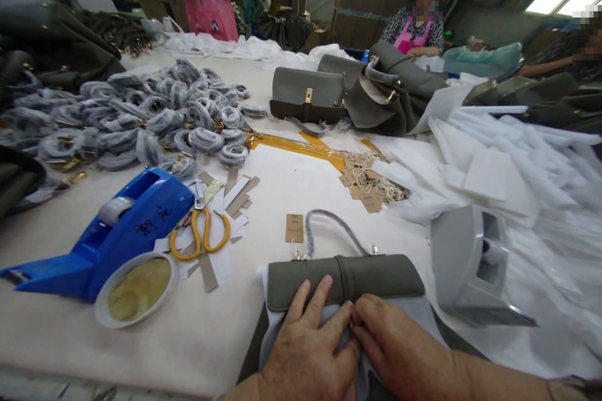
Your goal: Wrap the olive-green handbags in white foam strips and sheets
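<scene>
A grey-green handbag [385, 272] lies on the table in front of me, its wrapped handle [336, 216] arched away from me and a brown tag [294, 228] beside the handle. My left hand [313, 344] rests on the bag, two fingers stretched over the flap and the thumb side near the centre strap. My right hand [399, 341] is closed, its fingertips pressed together at the flap's lower middle edge, touching my left hand's fingers. What the right fingertips pinch is too hidden to name. Pale wrapping lies under the flap.
At left are a blue tape dispenser [136, 225], a white-rimmed dish [175, 276], yellow-handled scissors [207, 233] and a pile of wrapped straps [164, 119]. A grey dispenser [456, 263] and white sheets [498, 175] lie right. Tags [371, 185] and finished bags [308, 91] lie ahead; people work beyond.
</scene>
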Available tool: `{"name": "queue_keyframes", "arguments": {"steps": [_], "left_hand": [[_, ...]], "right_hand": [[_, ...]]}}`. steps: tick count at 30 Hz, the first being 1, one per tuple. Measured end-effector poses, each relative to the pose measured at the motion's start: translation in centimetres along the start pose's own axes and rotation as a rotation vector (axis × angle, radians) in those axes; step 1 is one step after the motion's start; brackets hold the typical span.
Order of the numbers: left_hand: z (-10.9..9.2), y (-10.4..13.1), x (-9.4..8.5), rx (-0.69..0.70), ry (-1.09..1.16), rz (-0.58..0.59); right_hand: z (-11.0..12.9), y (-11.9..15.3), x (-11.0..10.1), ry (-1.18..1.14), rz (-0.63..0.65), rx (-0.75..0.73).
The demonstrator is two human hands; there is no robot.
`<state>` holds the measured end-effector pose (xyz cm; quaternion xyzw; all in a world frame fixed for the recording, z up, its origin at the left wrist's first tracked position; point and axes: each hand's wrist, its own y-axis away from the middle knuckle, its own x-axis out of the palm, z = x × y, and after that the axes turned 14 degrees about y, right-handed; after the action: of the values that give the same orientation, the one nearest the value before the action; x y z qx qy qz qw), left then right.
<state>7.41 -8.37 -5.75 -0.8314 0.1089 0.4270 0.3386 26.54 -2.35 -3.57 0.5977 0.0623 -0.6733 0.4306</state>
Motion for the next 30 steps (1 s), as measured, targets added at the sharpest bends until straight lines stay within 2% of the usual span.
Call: {"name": "queue_keyframes", "arguments": {"steps": [4, 6, 9, 12, 14, 16, 18, 21, 24, 27, 30], "left_hand": [[-0.1, -0.2, -0.4, -0.023, 0.034, 0.043], [-0.2, -0.2, -0.5, -0.038, 0.042, 0.052], [-0.2, -0.1, -0.4, -0.046, 0.061, 0.056], [-0.1, 0.2, -0.5, -0.047, 0.097, 0.077], [-0.1, 0.2, -1.1, -0.063, 0.134, 0.126], [-0.1, -0.3, -2.4, -0.105, 0.18, 0.231], [-0.5, -1.4, -4.3, -0.17, 0.213, 0.391], [-2.3, -3.1, -7.1, -0.26, 0.209, 0.605], [-4.9, -3.1, -7.6, -0.25, 0.2, 0.697], [-6.9, -0.4, -5.9, -0.205, 0.069, 0.668], [-7.3, 3.4, -4.5, -0.105, -0.194, 0.487]], "right_hand": [[-1.7, -0.4, -0.6, 0.076, 0.08, -0.281], [-2.1, -0.8, -1.2, 0.094, 0.092, -0.362], [-2.2, -0.4, -2.6, 0.013, 0.092, -0.282], [-2.3, 2.2, -4.7, -0.14, 0.049, -0.119], [-2.5, 5.1, -6.1, -0.158, 0.031, -0.133], [-2.7, 8.0, -6.8, -0.115, 0.054, -0.227], [-2.9, 10.2, -6.0, -0.064, 0.059, -0.279], [-3.7, 11.5, -2.2, 0.003, -0.024, -0.236], [-4.7, 11.2, 2.2, 0.049, -0.135, -0.226], [-5.1, 11.0, 4.4, 0.099, -0.23, -0.213], [-5.0, 11.6, 4.4, 0.15, -0.246, -0.252]]}}
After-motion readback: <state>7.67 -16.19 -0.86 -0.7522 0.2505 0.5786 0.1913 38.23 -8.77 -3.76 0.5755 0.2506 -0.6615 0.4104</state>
